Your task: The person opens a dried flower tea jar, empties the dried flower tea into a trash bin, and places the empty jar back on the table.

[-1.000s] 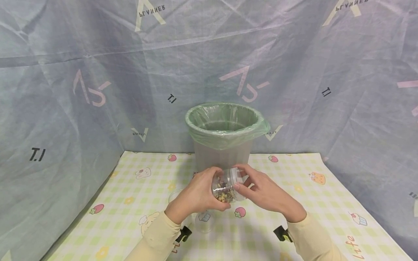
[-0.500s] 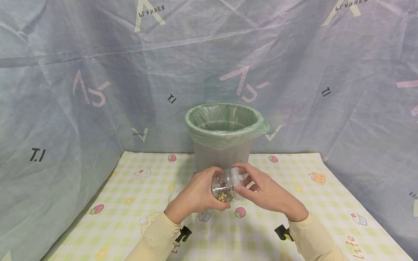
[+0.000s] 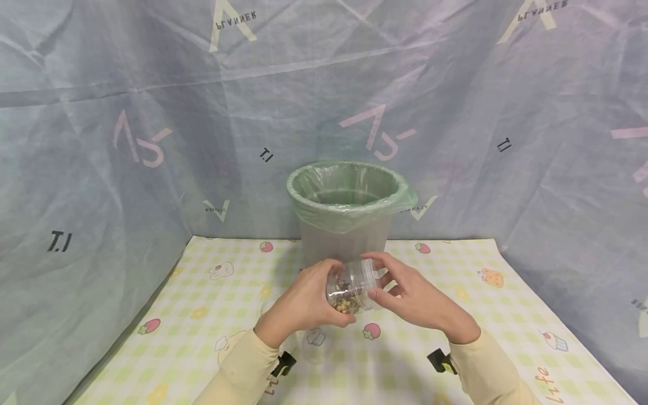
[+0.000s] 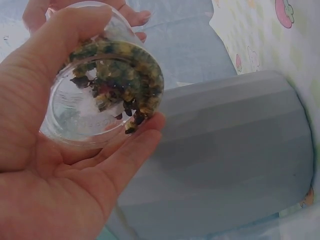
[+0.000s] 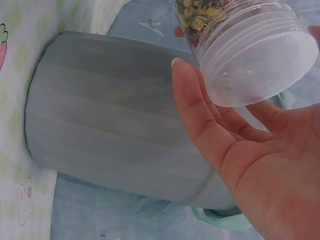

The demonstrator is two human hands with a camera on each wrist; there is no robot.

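A clear jar [image 3: 340,291] lies tilted on its side in the air, in front of the bin. Dried flower buds [image 4: 115,92], yellow and dark, fill part of it. My left hand [image 3: 304,298] grips the jar's body from the left, thumb on the near side. At the other end, my right hand [image 3: 412,295] has its curved fingers and thumb round the translucent lid [image 5: 262,70]. In the right wrist view one finger stands off the lid's edge. The lid sits at the jar's mouth; whether it is still threaded on, I cannot tell.
Behind the hands stands a grey bin [image 3: 344,242] with a green plastic liner [image 3: 349,216] folded over its rim. Faint clear round containers [image 3: 316,344] rest on the checked tablecloth [image 3: 506,326], partly behind the left forearm. Grey-blue cloth [image 3: 228,140] hangs around the table.
My right hand has shifted slightly to the right along with the lid end. The left hand keeps its grip on the jar with almost no movement.
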